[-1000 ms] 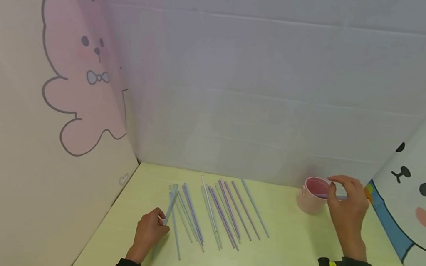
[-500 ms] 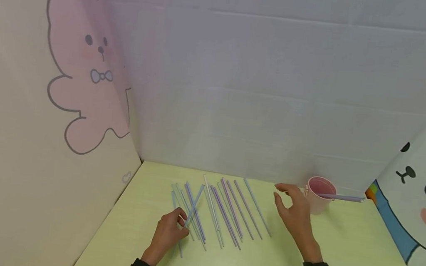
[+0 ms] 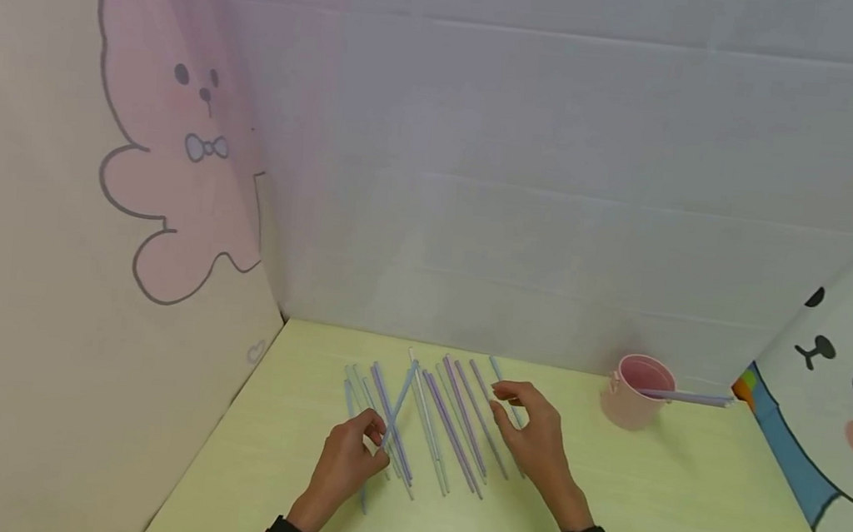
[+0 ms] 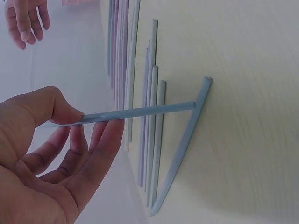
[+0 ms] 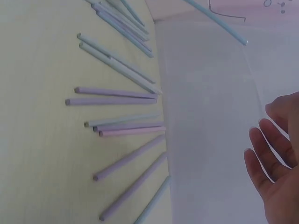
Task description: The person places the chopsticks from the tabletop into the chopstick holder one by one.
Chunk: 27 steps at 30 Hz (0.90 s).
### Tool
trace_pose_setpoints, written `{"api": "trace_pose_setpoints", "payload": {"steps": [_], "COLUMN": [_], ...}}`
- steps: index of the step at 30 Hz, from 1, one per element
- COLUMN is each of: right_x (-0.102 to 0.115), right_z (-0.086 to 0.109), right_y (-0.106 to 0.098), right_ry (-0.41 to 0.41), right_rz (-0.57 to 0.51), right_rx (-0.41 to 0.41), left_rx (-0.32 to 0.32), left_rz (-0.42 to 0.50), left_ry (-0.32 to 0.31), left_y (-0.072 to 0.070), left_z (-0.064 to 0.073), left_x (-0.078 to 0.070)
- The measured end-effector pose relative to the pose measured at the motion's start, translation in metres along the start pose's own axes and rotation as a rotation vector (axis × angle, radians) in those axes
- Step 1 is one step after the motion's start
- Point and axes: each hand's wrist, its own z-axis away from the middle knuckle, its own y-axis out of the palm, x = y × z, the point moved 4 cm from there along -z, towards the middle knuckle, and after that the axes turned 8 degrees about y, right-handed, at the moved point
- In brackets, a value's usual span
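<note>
My left hand (image 3: 343,464) pinches a light blue straw (image 4: 154,110) between thumb and fingers, tilted above the left part of the spread straws. Beneath it, in the left wrist view, another blue straw (image 4: 184,140) lies slanted on the table. Thin pastel straws in blue, green, white, purple and pink, such as a purple straw (image 3: 451,433), lie side by side across the middle. My right hand (image 3: 537,437) hovers over the right end of this row, fingers loosely bent and holding nothing; the right wrist view shows a gap between thumb and fingers.
A pink bucket (image 3: 633,412) stands at the back right of the pale yellow table (image 3: 678,503). Purplish straws (image 3: 694,398) stick out of it, leaning over its right rim. A pale wall sheet (image 3: 478,178) rises behind, with printed side panels left and right.
My right hand has let go of the purplish straws in the bucket and moved left toward the row. My left hand has moved right, carrying the blue straw over the others.
</note>
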Motion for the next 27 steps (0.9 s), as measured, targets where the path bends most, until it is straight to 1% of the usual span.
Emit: {"api": "trace_pose_setpoints", "payload": {"steps": [4, 8, 11, 16, 21, 24, 27], "right_x": [0.011, 0.023, 0.030, 0.042, 0.051, 0.053, 0.055], "right_z": [0.000, 0.004, 0.007, 0.008, 0.009, 0.009, 0.009], "right_y": [0.014, 0.028, 0.036, 0.044, 0.049, 0.052, 0.053], "right_ry": [0.041, 0.097, 0.135, 0.190, 0.210, 0.214, 0.220], "right_rz": [-0.095, -0.204, -0.280, -0.435, -0.571, -0.632, -0.697], "right_rx": [0.054, 0.112, 0.151, 0.190, 0.197, 0.196, 0.184], "left_rx": [0.007, 0.021, 0.015, -0.007, -0.012, -0.013, -0.003], "left_rz": [0.035, 0.070, 0.066, 0.071, 0.090, 0.095, 0.117], "left_ry": [0.013, 0.024, 0.051, 0.120, 0.170, 0.185, 0.218], "left_y": [0.000, 0.004, 0.006, 0.009, 0.013, 0.015, 0.017], "left_z": [-0.001, -0.001, -0.001, -0.003, -0.004, -0.004, -0.005], "left_x": [-0.008, -0.015, -0.020, -0.028, -0.034, -0.037, -0.041]}}
